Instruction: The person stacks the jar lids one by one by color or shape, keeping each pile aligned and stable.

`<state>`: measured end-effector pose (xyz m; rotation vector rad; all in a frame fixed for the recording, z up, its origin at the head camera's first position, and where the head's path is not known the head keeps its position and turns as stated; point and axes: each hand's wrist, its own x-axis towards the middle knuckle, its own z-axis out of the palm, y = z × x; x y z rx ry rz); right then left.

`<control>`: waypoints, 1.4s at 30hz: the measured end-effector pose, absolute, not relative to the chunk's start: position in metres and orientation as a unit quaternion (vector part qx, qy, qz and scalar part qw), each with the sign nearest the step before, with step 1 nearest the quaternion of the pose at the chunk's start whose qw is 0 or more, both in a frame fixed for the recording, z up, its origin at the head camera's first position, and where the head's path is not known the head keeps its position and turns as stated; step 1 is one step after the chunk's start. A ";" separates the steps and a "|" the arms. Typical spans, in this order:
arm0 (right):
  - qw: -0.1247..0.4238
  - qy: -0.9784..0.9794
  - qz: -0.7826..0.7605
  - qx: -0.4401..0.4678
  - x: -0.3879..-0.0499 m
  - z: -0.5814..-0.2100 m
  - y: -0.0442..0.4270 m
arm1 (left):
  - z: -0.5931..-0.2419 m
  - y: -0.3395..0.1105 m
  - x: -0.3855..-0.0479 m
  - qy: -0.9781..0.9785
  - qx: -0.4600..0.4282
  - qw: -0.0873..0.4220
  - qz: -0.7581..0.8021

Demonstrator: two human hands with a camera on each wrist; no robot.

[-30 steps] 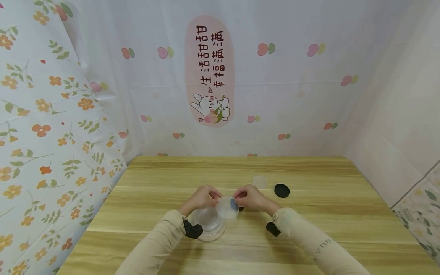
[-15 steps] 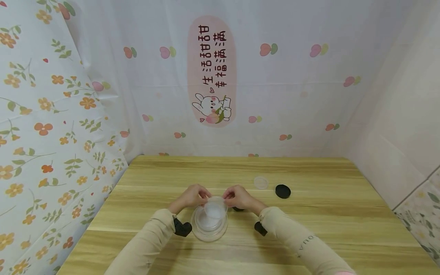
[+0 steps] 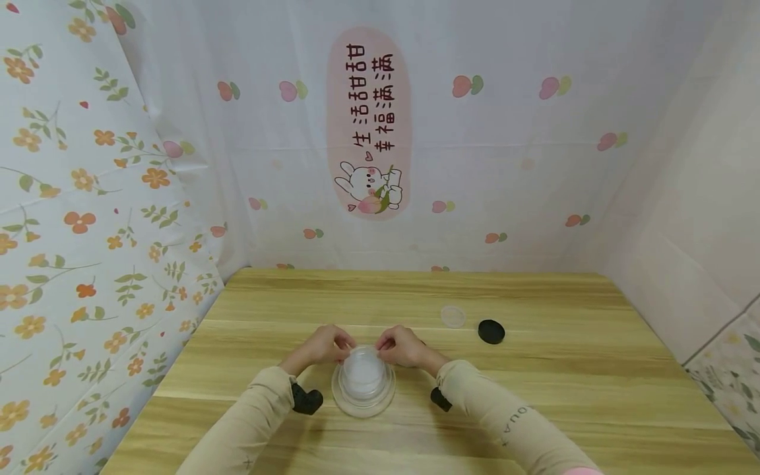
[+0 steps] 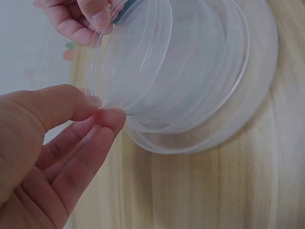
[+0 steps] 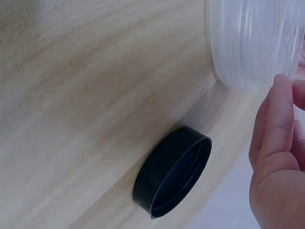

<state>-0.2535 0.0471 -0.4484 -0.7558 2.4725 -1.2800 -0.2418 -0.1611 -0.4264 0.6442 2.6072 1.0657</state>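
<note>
Clear plastic, and both sides had a pinch on it: the left hand (image 3: 328, 344) and the right hand (image 3: 405, 347) held the round piece (image 3: 364, 367) by its far rim between thumb and fingers, neither one obviously nearer! And here was the relation that mattered: the piece hung right over the clear stack (image 3: 361, 398), just on the near side of both hands, with no long axis to turn, only what looked like a tilt against the stack, though whether they touched I couldn't tell. Off right, a black cap (image 3: 491, 332) lay on the counter (image 3: 279, 300).
</note>
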 end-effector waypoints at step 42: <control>0.136 0.838 -0.466 -0.249 -0.247 -0.457 0.048 | -0.439 -0.170 -0.231 0.857 0.229 0.141 0.439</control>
